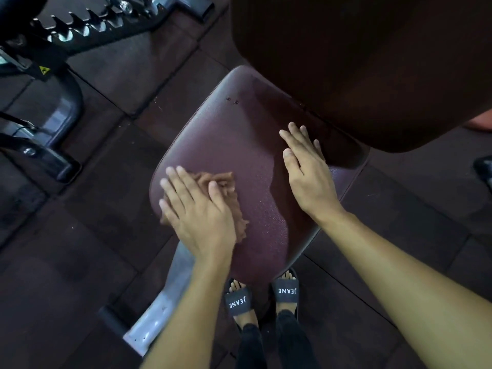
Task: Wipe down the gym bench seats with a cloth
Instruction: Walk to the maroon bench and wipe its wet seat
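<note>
Cloth [226, 187], brown and crumpled, lies at the 9 o'clock edge of the maroon seat [239, 139], well clear of the toothed adjuster rack [80, 27] that stands off at 10 o'clock on the dark floor tiles [80, 262]. The left hand [197, 214] covers most of the cloth, its fingers [175, 190] straight and slightly spread, the thumb lying on the fabric, palm down. A flat hand like this probably serves to spread the pressure so the whole wad rubs the vinyl instead of bunching. Below it, at 7 o'clock, a pale steel support bar [159, 310] runs out from under the seat. Toward the middle the seat shows a darker, glossier band from 12 down to 5 o'clock, which may be damp, though I cannot tell for sure. At 3 o'clock the right hand [306, 171] rests bare on the seat, fingers [295, 139] straight and close together, thumb apart, holding nothing; it likely braces the body and steadies the pad against the rubbing. Beyond it, at 1 o'clock, the big dark back pad [372, 62] overhangs the rear of the seat. Two black sandals [238, 300] stand at 6 o'clock, facing the seat front
</note>
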